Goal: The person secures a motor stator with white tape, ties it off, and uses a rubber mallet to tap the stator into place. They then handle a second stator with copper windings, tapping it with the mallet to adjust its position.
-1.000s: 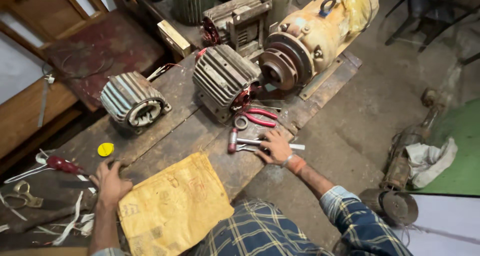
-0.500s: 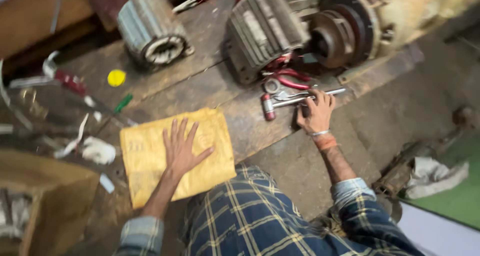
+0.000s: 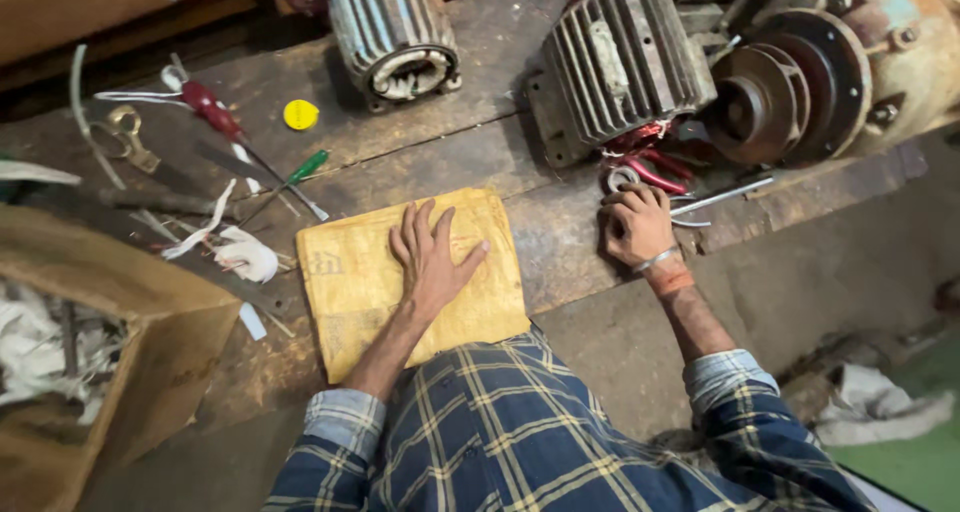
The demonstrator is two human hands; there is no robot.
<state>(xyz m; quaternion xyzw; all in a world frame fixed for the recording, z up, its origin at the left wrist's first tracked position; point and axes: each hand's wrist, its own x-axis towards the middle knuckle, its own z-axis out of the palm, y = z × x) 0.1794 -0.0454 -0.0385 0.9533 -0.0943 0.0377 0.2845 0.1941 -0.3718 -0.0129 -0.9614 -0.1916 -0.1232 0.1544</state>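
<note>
Planks of dark, worn wood make up your desk (image 3: 480, 157), which fills the upper and middle of the frame. At the upper right stands a rusty pulley motor (image 3: 830, 72), and just left of it a ribbed grey motor housing (image 3: 620, 67) with red wiring at its base. A second, smaller ribbed stator (image 3: 393, 32) sits at the top centre. At the lower left is an open cardboard box (image 3: 110, 342) with pale scraps inside.

Your left hand (image 3: 432, 257) lies flat on a folded yellow sack (image 3: 350, 272) in the middle of the frame, near the desk's front edge; its fingers (image 3: 415, 227) are spread and released, pressing on the cloth rather than gripping it. Your right hand (image 3: 635, 227) rests at the centre right, just below the grey housing, with fingers curled over tools there; you cannot tell from this view whether they actually grasp one. Red-handled pliers (image 3: 655, 170) and a thin metal rod (image 3: 725, 195) lie right beside that hand.

Toward the left, a red-handled screwdriver (image 3: 215, 112) and a green-handled screwdriver (image 3: 300, 170) lie among white cloth strips (image 3: 245, 252). A small yellow cap (image 3: 300, 115) sits just below and left of the smaller stator.
</note>
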